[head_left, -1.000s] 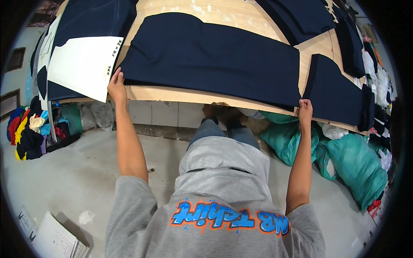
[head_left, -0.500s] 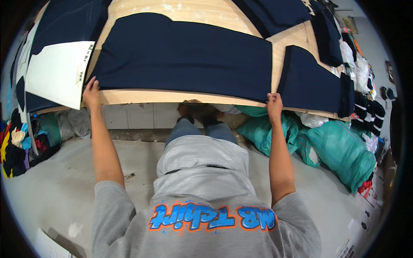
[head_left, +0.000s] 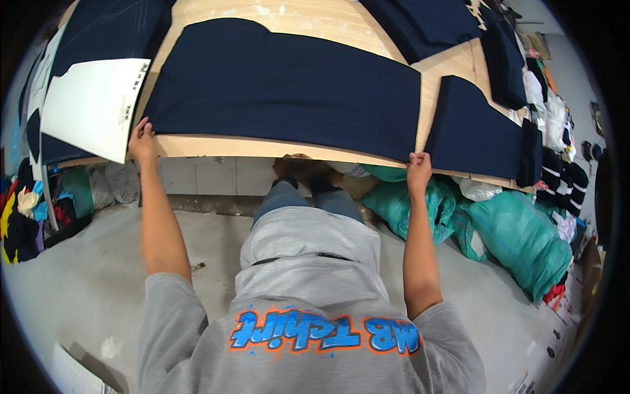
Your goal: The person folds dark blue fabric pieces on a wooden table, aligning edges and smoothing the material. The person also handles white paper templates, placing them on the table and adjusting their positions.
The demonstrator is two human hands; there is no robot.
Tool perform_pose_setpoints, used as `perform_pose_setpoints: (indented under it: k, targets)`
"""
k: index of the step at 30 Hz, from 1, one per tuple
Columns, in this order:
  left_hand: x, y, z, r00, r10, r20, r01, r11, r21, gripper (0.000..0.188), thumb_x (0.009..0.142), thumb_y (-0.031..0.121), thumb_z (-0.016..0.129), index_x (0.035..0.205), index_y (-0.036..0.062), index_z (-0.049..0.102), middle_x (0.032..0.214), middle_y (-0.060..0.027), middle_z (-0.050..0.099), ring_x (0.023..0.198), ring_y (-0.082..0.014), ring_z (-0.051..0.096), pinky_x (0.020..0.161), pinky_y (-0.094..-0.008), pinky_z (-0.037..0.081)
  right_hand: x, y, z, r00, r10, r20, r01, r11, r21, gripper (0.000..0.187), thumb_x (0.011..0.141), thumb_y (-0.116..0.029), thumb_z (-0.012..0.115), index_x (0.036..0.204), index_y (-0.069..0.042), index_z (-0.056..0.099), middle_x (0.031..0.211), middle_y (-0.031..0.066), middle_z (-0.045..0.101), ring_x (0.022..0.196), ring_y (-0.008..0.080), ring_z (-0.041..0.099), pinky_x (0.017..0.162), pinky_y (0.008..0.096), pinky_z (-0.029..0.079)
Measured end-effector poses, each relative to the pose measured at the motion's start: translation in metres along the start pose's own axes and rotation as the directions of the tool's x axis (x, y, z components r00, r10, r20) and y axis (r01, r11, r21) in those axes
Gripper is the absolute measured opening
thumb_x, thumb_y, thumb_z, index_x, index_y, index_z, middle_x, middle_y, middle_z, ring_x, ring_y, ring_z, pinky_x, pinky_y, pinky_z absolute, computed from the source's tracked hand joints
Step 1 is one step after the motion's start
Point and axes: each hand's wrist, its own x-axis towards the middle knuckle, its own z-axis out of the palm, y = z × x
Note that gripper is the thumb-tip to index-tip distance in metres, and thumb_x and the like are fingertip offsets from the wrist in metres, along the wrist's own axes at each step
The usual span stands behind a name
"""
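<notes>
A long navy-blue cut fabric panel [head_left: 282, 88] lies flat on the light wooden table [head_left: 216, 144], close to the front edge. My left hand [head_left: 143, 143] is at its near left corner, with thumb and fingertips closed on the cloth. At the near right corner, my right hand [head_left: 419, 172] pinches the fabric between thumb and fingers. Left of the panel lies a white card pattern piece [head_left: 92, 108] on more navy cloth, its edge just beside my left hand. A smaller navy piece [head_left: 472, 138] lies right of my right hand, apart from the panel.
More navy pieces [head_left: 420, 29] lie at the far right of the table, and a navy stack [head_left: 111, 33] at the far left. Green sacks [head_left: 518, 236] stand on the floor at right. Colourful cloth scraps [head_left: 29, 217] are heaped at left.
The view has tilted slightly, so the table's right side sits a little lower. Both hands stay at the same corners of the panel, which still lies flat.
</notes>
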Motion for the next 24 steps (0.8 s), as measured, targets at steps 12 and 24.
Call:
perform_pose_setpoints:
  k: [12, 24]
  targets:
    - [-0.038, 0.023, 0.006, 0.975, -0.09, -0.205, 0.061, 0.988, -0.143, 0.022, 0.099, 0.005, 0.077, 0.121, 0.0019, 0.076, 0.093, -0.0036, 0.073, 0.078, -0.0122, 0.068, 0.073, -0.0274, 0.057, 0.014, 0.019, 0.004, 0.983, -0.17, -0.071, 0.149, 0.959, -0.243, 0.024, 0.106, -0.026, 0.069, 0.106, -0.003, 0.063, 0.081, 0.0095, 0.065, 0.075, 0.026, 0.063, 0.076, 0.043, 0.053]
    - [-0.026, 0.007, 0.01, 0.934, 0.199, -0.296, -0.157, 0.975, 0.159, 0.033, 0.095, 0.018, 0.085, 0.126, 0.0103, 0.076, 0.097, -0.007, 0.071, 0.08, -0.0159, 0.064, 0.078, -0.0338, 0.056, 0.021, 0.002, 0.001, 0.999, -0.037, -0.013, 0.034, 0.986, -0.162, 0.041, 0.103, -0.04, 0.076, 0.108, 0.001, 0.067, 0.091, 0.0109, 0.072, 0.083, 0.0237, 0.067, 0.083, 0.0387, 0.054]
